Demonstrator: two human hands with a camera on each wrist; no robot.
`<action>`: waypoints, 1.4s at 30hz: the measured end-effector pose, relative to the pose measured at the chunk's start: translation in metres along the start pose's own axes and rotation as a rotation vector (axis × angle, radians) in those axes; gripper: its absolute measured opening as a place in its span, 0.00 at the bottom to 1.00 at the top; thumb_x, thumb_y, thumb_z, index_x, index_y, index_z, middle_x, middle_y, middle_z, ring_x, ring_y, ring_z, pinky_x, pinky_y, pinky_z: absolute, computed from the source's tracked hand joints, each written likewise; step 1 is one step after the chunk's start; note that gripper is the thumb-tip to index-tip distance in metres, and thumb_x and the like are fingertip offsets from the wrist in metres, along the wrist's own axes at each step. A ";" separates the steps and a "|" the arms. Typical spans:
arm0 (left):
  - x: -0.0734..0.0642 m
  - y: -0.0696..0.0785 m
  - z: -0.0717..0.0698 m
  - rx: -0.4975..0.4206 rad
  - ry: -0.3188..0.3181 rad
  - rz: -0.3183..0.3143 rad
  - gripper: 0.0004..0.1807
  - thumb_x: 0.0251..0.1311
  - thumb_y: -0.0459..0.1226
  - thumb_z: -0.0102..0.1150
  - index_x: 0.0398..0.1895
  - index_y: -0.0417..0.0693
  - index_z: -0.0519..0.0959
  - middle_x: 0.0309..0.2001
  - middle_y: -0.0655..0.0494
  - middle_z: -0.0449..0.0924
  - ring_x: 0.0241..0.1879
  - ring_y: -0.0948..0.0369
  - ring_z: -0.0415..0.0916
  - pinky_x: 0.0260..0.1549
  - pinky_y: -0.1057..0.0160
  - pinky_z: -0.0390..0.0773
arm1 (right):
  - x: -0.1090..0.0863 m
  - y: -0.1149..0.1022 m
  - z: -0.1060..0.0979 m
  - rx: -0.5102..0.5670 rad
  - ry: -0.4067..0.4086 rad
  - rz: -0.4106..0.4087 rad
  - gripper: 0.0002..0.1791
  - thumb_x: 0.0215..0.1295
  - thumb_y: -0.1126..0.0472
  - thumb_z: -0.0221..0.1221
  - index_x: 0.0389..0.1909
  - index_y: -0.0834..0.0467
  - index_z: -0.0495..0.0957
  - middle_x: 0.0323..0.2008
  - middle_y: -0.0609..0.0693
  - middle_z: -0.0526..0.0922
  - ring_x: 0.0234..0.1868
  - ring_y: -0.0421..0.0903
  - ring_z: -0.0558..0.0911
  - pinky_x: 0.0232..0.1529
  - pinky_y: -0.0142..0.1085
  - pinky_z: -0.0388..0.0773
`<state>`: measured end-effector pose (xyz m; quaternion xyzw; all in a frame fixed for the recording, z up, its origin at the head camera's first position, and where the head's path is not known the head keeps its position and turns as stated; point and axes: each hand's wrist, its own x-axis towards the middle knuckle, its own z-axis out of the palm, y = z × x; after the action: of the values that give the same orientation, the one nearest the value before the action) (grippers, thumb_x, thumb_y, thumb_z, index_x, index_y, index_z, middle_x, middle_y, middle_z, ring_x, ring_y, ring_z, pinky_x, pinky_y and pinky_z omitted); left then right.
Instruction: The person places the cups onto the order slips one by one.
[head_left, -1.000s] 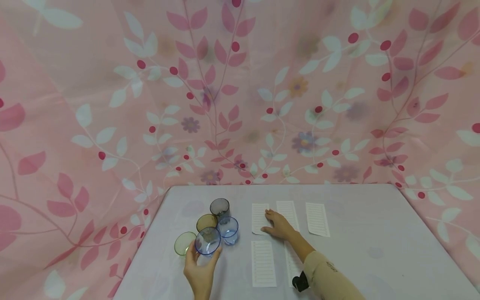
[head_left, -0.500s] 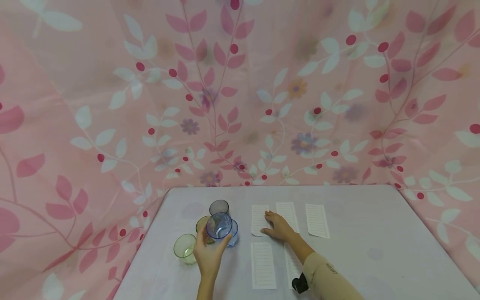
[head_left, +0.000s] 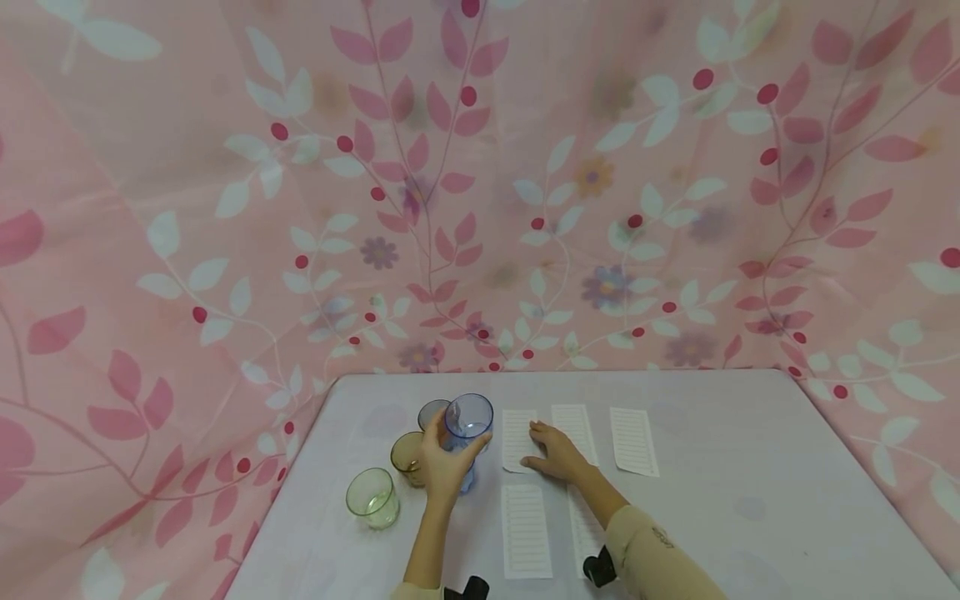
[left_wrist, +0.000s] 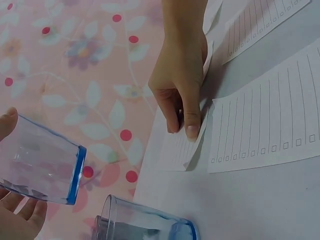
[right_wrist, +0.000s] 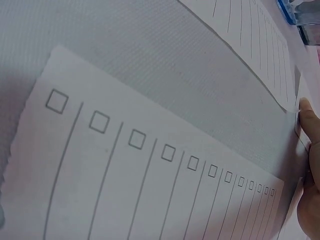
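Head view has a clear blue tumbler [head_left: 469,417] in the left hand [head_left: 444,467], rim uppermost, with thumb and fingers clamped on opposite sides of its wall; the left wrist view shows it raised off the table, apart from a second blue tumbler [head_left: 467,480] that the hand partly hides from the head camera. Near that one stand a grey tumbler [head_left: 431,414], farther back, and an amber tumbler [head_left: 406,454], while a green tumbler [head_left: 373,498] sits apart at the near left. To the right of these, the right hand [head_left: 557,455] rests on the upper left ruled sheet [head_left: 514,433], thumb spread away from the fingers, tips touching the paper. Four more printed sheets [head_left: 634,442] lie around it, one partly hidden by a beige sleeve [head_left: 660,546]; the right wrist view shows small square boxes [right_wrist: 137,139] along a sheet's edge. Beneath is a white table [head_left: 720,500], and behind it hangs a pink floral curtain [head_left: 480,208]
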<state>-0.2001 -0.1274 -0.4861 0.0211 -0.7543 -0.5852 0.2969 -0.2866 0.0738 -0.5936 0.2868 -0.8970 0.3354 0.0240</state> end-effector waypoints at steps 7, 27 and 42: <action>0.014 -0.007 0.019 -0.020 -0.047 -0.009 0.41 0.36 0.36 0.78 0.57 0.29 0.70 0.52 0.34 0.76 0.53 0.41 0.74 0.53 0.46 0.74 | 0.000 0.000 0.000 0.015 0.008 0.000 0.36 0.55 0.54 0.67 0.55 0.76 0.70 0.60 0.69 0.69 0.63 0.66 0.66 0.62 0.56 0.63; 0.038 -0.036 0.056 -0.062 -0.134 -0.136 0.44 0.37 0.30 0.75 0.60 0.23 0.63 0.57 0.28 0.68 0.58 0.37 0.67 0.58 0.46 0.69 | 0.001 0.001 0.000 0.016 -0.007 0.026 0.36 0.54 0.54 0.67 0.56 0.76 0.70 0.59 0.69 0.70 0.63 0.65 0.66 0.62 0.55 0.64; 0.043 -0.052 0.073 0.029 -0.148 -0.144 0.40 0.33 0.31 0.77 0.55 0.28 0.70 0.53 0.31 0.74 0.54 0.40 0.72 0.54 0.47 0.74 | 0.002 0.000 -0.001 0.048 -0.011 0.050 0.36 0.55 0.54 0.67 0.56 0.75 0.69 0.60 0.68 0.69 0.64 0.64 0.65 0.63 0.54 0.63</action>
<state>-0.2865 -0.0968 -0.5244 0.0362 -0.7791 -0.5939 0.1974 -0.2881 0.0734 -0.5925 0.2668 -0.8956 0.3559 0.0038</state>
